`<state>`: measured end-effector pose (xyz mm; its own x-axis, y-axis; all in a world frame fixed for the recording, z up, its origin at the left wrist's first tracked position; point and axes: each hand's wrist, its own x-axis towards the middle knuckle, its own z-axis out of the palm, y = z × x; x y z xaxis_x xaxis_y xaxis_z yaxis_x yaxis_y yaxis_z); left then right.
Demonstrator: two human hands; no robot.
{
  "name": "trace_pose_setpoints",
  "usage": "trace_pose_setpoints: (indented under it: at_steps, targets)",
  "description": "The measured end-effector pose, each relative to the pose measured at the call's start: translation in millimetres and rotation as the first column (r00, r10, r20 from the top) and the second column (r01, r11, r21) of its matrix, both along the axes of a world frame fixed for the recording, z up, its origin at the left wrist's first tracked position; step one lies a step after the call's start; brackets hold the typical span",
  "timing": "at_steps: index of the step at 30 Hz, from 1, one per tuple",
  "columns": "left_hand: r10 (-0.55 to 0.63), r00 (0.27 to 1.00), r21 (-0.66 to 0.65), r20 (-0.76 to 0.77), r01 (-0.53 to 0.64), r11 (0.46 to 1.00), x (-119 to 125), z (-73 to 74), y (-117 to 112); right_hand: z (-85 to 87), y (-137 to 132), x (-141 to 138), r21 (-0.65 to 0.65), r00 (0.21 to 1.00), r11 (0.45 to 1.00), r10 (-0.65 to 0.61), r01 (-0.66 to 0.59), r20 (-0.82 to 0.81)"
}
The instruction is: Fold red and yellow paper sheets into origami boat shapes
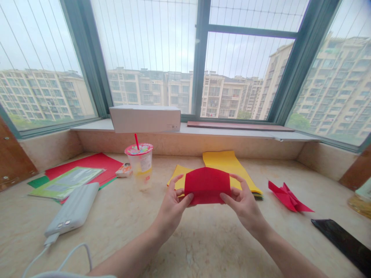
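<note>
My left hand (173,202) and right hand (245,202), fingers (240,180) grasping creased red paper (207,181) at either end, yellow sheets (227,164) lying behind

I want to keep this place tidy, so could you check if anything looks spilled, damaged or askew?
I see no spill or damage: the plastic cup stands upright, and the creased red paper in the left hand and right hand looks untorn. At left, the red sheet lies crooked over green paper, their edges uneven.
</note>
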<state>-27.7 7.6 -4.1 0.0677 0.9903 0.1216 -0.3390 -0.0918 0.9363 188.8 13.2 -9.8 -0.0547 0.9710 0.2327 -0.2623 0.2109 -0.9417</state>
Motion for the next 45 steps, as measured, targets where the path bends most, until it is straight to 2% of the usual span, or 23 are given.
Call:
trace_pose_setpoints:
  at_steps: [4, 10, 15, 18, 20, 24, 26, 32, 37, 40, 43, 45]
  targets:
    - [-0.085, 0.992, 0.061, -0.097, 0.091, 0.994, -1.1, -7.8, 0.9, 3.1, 0.2, 3.8, -0.115, 0.996, 0.989, 0.089, -0.092, -0.031]
    - [-0.193, 0.976, 0.022, -0.097, 0.196, 0.980, 5.3, -5.5, -6.8, -3.6, -1.2, 4.2, -0.135, 0.993, 0.987, 0.093, -0.083, 0.068]
    - [-0.153, 0.984, -0.052, -0.093, 0.148, 0.988, 3.1, -3.5, -5.3, -7.6, -1.5, 6.5, -0.083, 0.983, 0.989, 0.133, -0.123, 0.127]
    - [-0.128, 0.987, -0.074, -0.097, 0.121, 0.990, 0.6, -2.1, -3.8, -2.8, -3.3, 10.9, 0.042, 0.952, 0.991, 0.107, -0.124, 0.288]
    - [-0.124, 0.989, -0.065, -0.085, 0.119, 0.991, 0.1, -0.8, -3.8, 2.8, -6.2, 12.9, 0.101, 0.914, 0.978, 0.128, -0.180, 0.385]
    - [-0.092, 0.994, -0.064, -0.062, 0.088, 0.994, 1.0, 0.0, -4.3, 11.5, -12.1, 12.6, 0.111, 0.851, 0.944, 0.224, -0.310, 0.475]
    - [-0.081, 0.995, -0.065, -0.061, 0.077, 0.995, 1.5, -0.3, -4.7, 11.3, -12.1, 11.5, 0.103, 0.829, 0.940, 0.232, -0.326, 0.508]
    - [-0.077, 0.991, -0.081, -0.108, 0.068, 0.994, 1.7, 3.2, -9.9, 2.2, -5.6, 8.9, 0.212, 0.814, 0.966, 0.000, -0.151, 0.581]
    - [-0.033, 0.934, 0.013, -0.355, 0.041, 0.999, 0.0, 1.9, -11.7, -1.2, -8.7, 5.1, 0.313, 0.797, 0.934, -0.053, -0.174, 0.602]
    - [0.005, 0.906, 0.024, -0.423, 0.006, 1.000, -0.5, -2.1, -8.9, -5.3, -7.2, 4.3, 0.232, 0.868, 0.969, -0.039, -0.089, 0.495]
    - [0.001, 0.918, -0.003, -0.397, -0.003, 1.000, 0.0, -2.4, -7.7, -6.4, -2.3, 5.9, 0.085, 0.949, 0.996, -0.012, -0.015, 0.315]
    - [-0.034, 0.933, -0.022, -0.359, 0.028, 0.999, 0.9, -0.1, -9.1, -3.9, 0.4, 7.8, 0.045, 0.970, 0.999, -0.011, 0.000, 0.242]
